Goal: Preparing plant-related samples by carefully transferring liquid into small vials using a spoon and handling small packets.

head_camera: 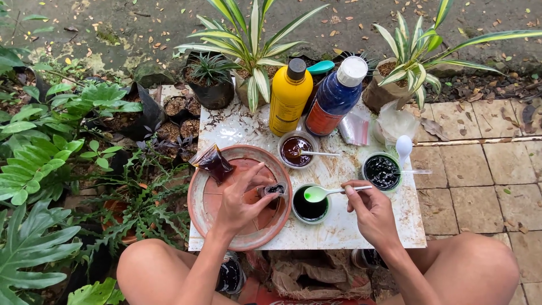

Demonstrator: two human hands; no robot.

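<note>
My left hand (241, 199) rests in a terracotta saucer (199, 197) and grips a small dark pot (275, 189) filled with black matter. My right hand (370, 210) holds a white plastic spoon (322, 193) whose bowl carries green liquid, just above a small cup of dark liquid (310, 207). A cup of brown liquid (296, 149) with a stick in it stands behind, and a cup of black granules (381, 171) sits to the right. A small bag of dark liquid (215, 164) lies on the saucer's far rim.
A yellow bottle (289, 97) and a blue bottle (336, 96) stand at the back of the white stained tabletop (339, 226). A white spoon (403, 148) and clear plastic bags (395, 121) lie at right. Potted plants (212, 85) crowd the left and back; paving tiles (480, 164) lie right.
</note>
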